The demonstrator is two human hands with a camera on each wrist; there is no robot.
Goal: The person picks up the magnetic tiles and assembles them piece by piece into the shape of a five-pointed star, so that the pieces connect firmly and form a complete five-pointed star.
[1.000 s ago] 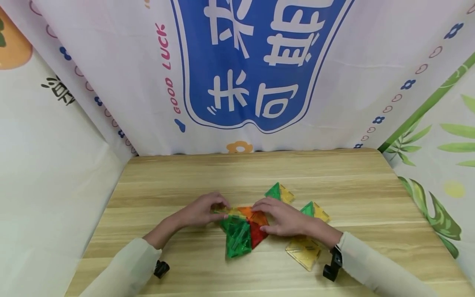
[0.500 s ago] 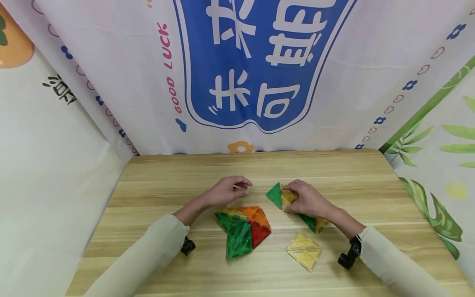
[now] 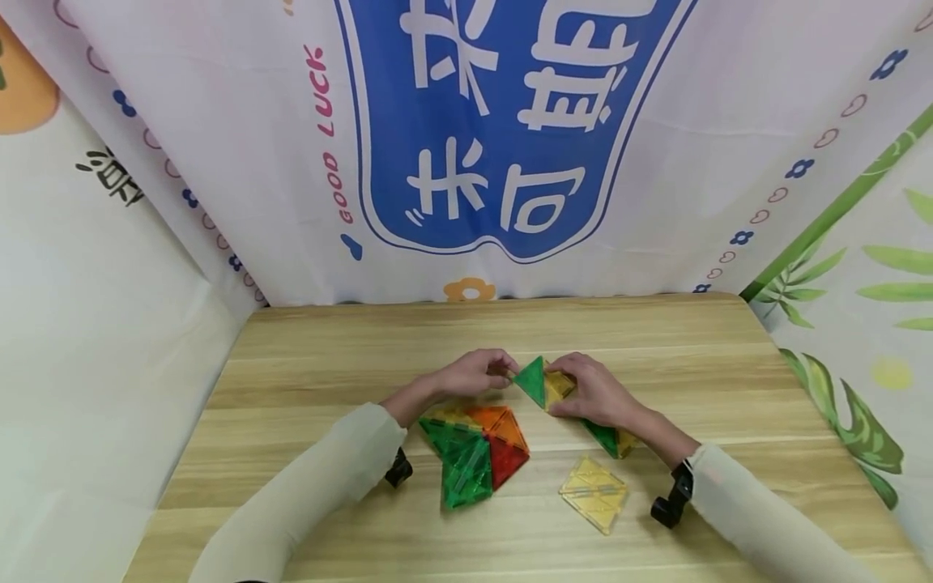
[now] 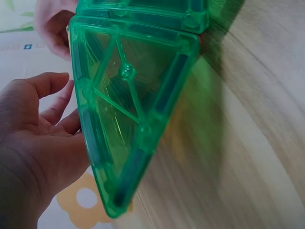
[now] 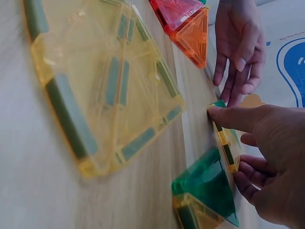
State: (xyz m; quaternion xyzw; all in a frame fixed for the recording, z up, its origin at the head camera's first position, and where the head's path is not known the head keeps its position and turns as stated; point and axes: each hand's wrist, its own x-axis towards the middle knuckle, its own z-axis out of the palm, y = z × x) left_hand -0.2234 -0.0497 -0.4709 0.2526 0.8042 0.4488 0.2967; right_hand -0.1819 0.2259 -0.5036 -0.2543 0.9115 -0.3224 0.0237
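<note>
My right hand (image 3: 598, 394) pinches a yellow triangular magnetic tile (image 3: 556, 389) between thumb and fingers, gripping opposite edges in the right wrist view. A green triangular magnetic tile (image 3: 530, 380) is joined along its left side. My left hand (image 3: 475, 373) has its fingertips right at that green tile's left corner, fingers loosely bent and thumb apart. Below the left forearm lies a joined group of tiles: green (image 3: 467, 474), red (image 3: 508, 461), orange (image 3: 503, 424) and yellow. In the left wrist view, a green tile (image 4: 126, 71) of this group fills the foreground.
Under the right hand lies another green and yellow pair (image 5: 205, 183), partly covered in the head view. Joined yellow tiles (image 3: 594, 494) form a diamond nearer the front. The wooden table (image 3: 328, 348) meets a printed cloth (image 3: 291, 267) at its back edge.
Both hands have left the joined tile group. The right hand went right to the far green and yellow pair and took hold of it; the left hand followed rightward to its green corner.
</note>
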